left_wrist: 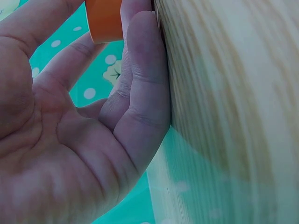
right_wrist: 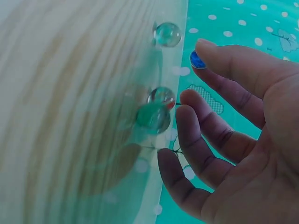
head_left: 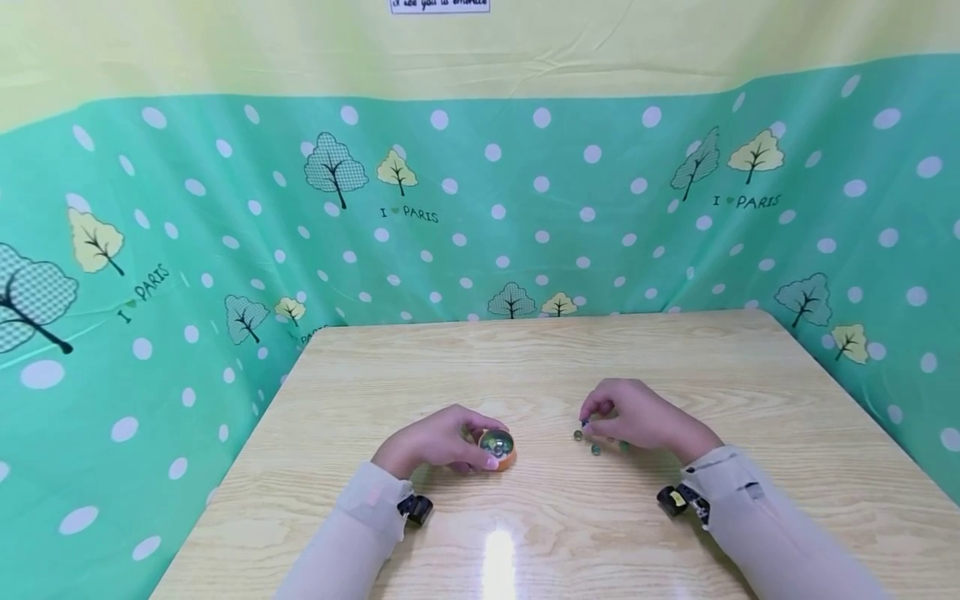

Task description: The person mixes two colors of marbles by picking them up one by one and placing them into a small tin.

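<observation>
My left hand holds a small round orange container between thumb and fingers on the wooden table. Its top looks glassy and dark green; what lies inside is unclear. The orange wall shows at the top of the left wrist view, with the little finger resting against the tabletop. To the right, my right hand pinches a blue marble between thumb and index finger, just above the table. Under and beside that hand lie several clear glass marbles, among them a greenish one and one farther off.
The light wooden table carries both hands and the marbles. A green dotted curtain with tree prints hangs behind and along the sides. A dark wrist camera sits below the left wrist, another below the right.
</observation>
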The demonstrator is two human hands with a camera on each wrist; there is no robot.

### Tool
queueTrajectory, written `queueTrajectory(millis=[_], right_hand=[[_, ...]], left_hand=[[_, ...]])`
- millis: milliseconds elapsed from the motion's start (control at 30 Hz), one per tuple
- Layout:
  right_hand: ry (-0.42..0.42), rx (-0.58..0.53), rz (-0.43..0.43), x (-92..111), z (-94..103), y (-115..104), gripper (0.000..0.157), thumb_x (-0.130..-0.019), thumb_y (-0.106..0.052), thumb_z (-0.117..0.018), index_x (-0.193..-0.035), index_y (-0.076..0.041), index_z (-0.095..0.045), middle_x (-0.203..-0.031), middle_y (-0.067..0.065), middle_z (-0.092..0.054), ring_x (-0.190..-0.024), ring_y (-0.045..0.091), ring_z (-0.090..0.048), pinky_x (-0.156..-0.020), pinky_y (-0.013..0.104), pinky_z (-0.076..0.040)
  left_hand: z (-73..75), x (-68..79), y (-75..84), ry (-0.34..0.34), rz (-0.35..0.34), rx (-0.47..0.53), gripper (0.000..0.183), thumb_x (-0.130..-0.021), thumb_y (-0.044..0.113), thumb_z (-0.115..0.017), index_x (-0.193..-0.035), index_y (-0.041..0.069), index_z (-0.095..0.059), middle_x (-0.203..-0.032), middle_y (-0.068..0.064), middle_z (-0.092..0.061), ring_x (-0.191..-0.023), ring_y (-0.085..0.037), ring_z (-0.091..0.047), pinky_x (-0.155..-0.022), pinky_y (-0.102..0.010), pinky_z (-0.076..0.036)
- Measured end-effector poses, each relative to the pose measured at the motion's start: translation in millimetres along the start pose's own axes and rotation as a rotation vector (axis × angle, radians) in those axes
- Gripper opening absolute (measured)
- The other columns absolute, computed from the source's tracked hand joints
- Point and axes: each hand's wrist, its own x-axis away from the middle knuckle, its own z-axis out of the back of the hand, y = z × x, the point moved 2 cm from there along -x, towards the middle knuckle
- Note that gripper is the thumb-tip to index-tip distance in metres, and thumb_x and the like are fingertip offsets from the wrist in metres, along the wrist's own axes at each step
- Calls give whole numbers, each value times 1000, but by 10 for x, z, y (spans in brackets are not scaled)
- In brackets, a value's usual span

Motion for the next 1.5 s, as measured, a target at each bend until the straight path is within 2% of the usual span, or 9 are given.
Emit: queueTrajectory(millis=[267, 500, 800, 1333, 1500], right_hand=[[26, 33, 30, -68, -25, -125, 8, -91, -23, -82, -98, -23, -78, -100, -8, -68, -97, 19, -61, -88, 43, -52], [27, 6, 35, -112, -65, -263, 8, -91, -21, -82, -98, -21, -79, -102, -8, -68, -103, 24, -62, -93, 50, -52], [33, 20, 58, -195, -145, -360, 6, -91, -23, -81, -96, -26, -78, -101, -10, -67, -104, 23, -64, -94, 48, -54], [9, -32, 103, -303, -283, -521, 7, -89, -21, -83, -95, -23, -79, -101, -9, -68, -102, 21, -64, -90, 46, -54], [4, -4, 140, -317, -322, -578, 7, -89, -21, -83, -95, -23, -79, -102, -10, -69, -104, 22, -66, -93, 45, -53]], left_hand=[[-3, -8, 19, -6, 1, -10, 45, -86, 25, -86, -129, 28, -73, -103, -5, -69, -70, -19, -67, -63, -33, -58], [-1, -11, 27, -8, 2, -14, 47, -87, 25, -86, -131, 26, -72, -104, -4, -69, -71, -20, -67, -64, -34, -58], [-4, -11, 21, -9, -7, -11, 48, -87, 25, -86, -132, 24, -72, -103, -6, -69, -70, -20, -66, -64, -34, -57], [5, -13, 5, -8, 4, -19, 47, -86, 26, -87, -131, 28, -73, -105, -3, -70, -72, -19, -67, -65, -35, -59], [15, 8, 18, -13, 7, -11, 47, -86, 26, -86, -131, 27, -72, -105, -7, -68, -72, -21, -68, -66, -36, -60]])
